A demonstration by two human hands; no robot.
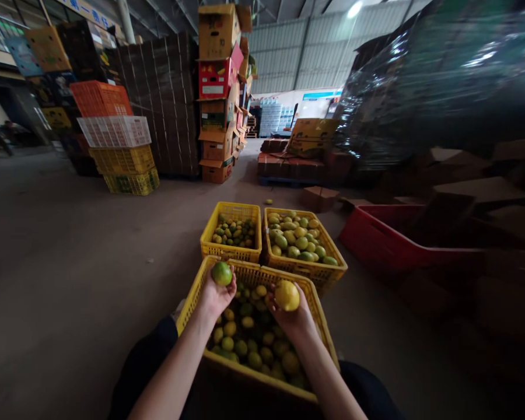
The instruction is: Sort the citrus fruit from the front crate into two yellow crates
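Observation:
A green lemon (221, 273) rests in my left hand (214, 298), palm up with the fingers curled around it, above the left far part of the near yellow crate (265, 378). My right hand (296, 322) grips a larger yellow lemon (287, 295) over the right side of that crate. Below both hands lie many loose green and yellow lemons (241, 348) inside the crate. Beyond it stand two more yellow crates: the left one (230, 252) holds small green and yellow fruit, and the right one (304, 268) holds larger, paler fruit.
On the right is a red crate (367, 245) beside scattered cardboard (481, 189). Stacked plastic crates (114, 131) stand at the left, and a tall pile of cartons (216, 111) rises behind. A single fruit (269, 202) lies on the concrete floor (91, 251).

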